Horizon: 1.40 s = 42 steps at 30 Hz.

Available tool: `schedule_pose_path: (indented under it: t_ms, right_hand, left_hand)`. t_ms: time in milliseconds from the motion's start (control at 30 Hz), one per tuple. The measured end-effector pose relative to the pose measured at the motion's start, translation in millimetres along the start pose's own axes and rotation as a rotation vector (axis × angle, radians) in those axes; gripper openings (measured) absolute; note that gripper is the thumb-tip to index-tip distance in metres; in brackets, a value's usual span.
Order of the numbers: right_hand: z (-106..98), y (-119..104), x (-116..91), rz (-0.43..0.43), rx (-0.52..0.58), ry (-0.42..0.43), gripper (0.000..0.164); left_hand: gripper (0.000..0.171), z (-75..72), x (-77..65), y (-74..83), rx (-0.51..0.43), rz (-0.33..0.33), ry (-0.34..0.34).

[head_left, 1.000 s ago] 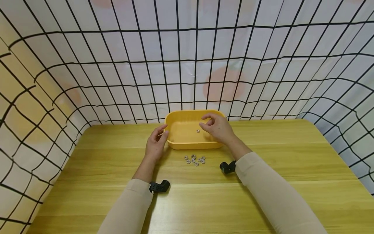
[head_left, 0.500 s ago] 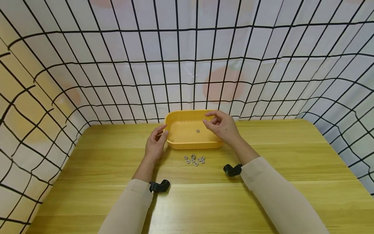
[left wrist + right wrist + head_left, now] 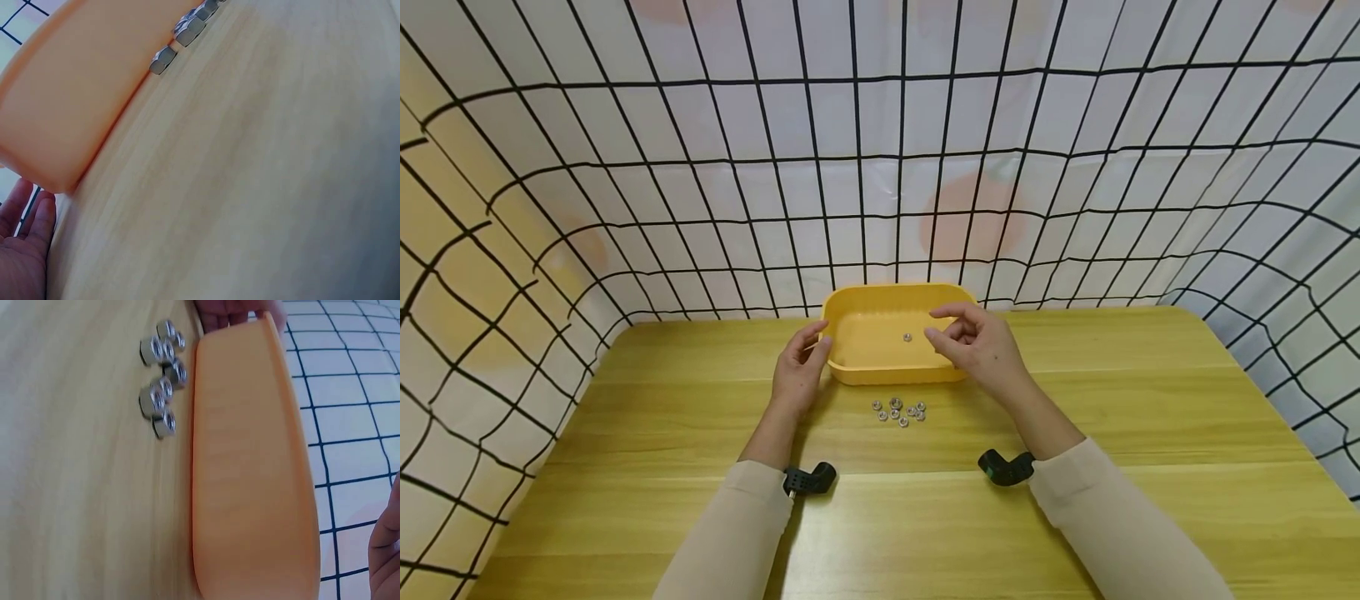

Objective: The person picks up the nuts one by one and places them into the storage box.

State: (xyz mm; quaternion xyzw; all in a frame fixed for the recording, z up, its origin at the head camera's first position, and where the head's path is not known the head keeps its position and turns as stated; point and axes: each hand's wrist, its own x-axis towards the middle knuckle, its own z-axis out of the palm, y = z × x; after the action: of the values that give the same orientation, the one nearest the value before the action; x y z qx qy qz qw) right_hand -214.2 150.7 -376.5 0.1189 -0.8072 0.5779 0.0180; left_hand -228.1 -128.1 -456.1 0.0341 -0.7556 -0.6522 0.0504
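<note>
A yellow tray [image 3: 895,376] stands at the far side of the table, one small hex nut [image 3: 907,337] lying on its floor. My left hand [image 3: 797,372] rests at the tray's left end, fingertips at the rim; the left wrist view shows its fingers [image 3: 42,222] by the tray's corner. Over the tray's right end hovers my right hand [image 3: 988,346], thumb and forefinger apart with nothing visible between them. In front of the tray lie several loose hex nuts [image 3: 896,403], one bigger than the others. The right wrist view shows these nuts [image 3: 152,401] close to the tray wall [image 3: 250,456].
A black wire grid [image 3: 901,157] rises behind the tray and along both sides, with a pale printed sheet behind it. The wooden tabletop [image 3: 895,533] spreads out in front of the tray. Each wrist wears a small black camera [image 3: 1006,468].
My right hand has shifted to the right and back toward me, its thumb and forefinger still apart. The left hand, the tray and the nuts have stayed in place.
</note>
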Motion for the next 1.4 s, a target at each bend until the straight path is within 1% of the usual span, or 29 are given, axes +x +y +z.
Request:
schedule_pose_path:
  t_ms: [333,633,900,1133,1233,1400]
  right_hand:
    - [4,-4,-19,0.003,-0.014,-0.004,0.028]
    - [10,7,-32,0.026,-0.021,-0.017,0.027]
    - [15,17,-41,0.084,0.021,-0.044,0.03]
    - [15,22,-44,0.145,-0.036,-0.081,0.031]
    - [12,23,-44,0.172,-0.068,-0.095,0.029]
    - [5,27,-44,0.2,-0.091,-0.114,0.024]
  left_hand:
    - [0.039,0.3,0.8,-1.6,-0.018,0.004,0.001]
    - [0.04,0.2,-0.2,-2.2,-0.016,0.007,-0.005]
    - [0.04,0.5,0.6,-2.8,-0.015,0.01,-0.003]
    - [0.038,-0.8,0.6,-2.6,-0.004,0.008,-0.001]
    - [0.039,-0.7,1.0,-2.4,-0.006,0.017,-0.005]
    - [0.04,0.0,1.3,-3.8,-0.02,0.024,-0.012]
